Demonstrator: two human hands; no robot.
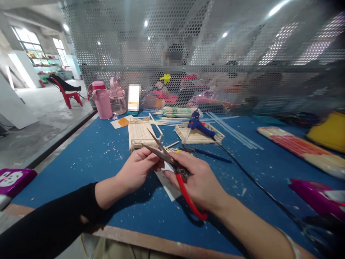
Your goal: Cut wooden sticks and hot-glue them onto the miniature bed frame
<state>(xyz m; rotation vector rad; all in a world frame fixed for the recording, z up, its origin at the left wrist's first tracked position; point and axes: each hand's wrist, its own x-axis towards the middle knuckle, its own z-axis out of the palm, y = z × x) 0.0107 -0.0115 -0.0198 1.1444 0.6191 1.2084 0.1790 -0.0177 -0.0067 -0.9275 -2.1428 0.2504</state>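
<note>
My right hand [201,176] is closed on scissors [185,196] with red handles, their blades parted and pointing up and to the left. A small white piece [168,167], perhaps paper, shows by my right thumb, between the hands. My left hand [137,167] is pinched closed just under the blades; whatever its fingertips hold is hidden. Below the hands lies a pale flat sheet [171,190] on the blue tabletop [113,208]. Just beyond them stands a small frame of pale wooden sticks [141,131], with loose short sticks [172,144] beside it.
A blue glue gun [201,126] rests on a second stick frame [194,136], its black cord [250,176] running right. Blue-handled pliers [212,154] lie nearby. Bagged sticks [299,147] are at the right, a pink flask [101,100] at the back left. Perforated metal [129,39] closes off the back.
</note>
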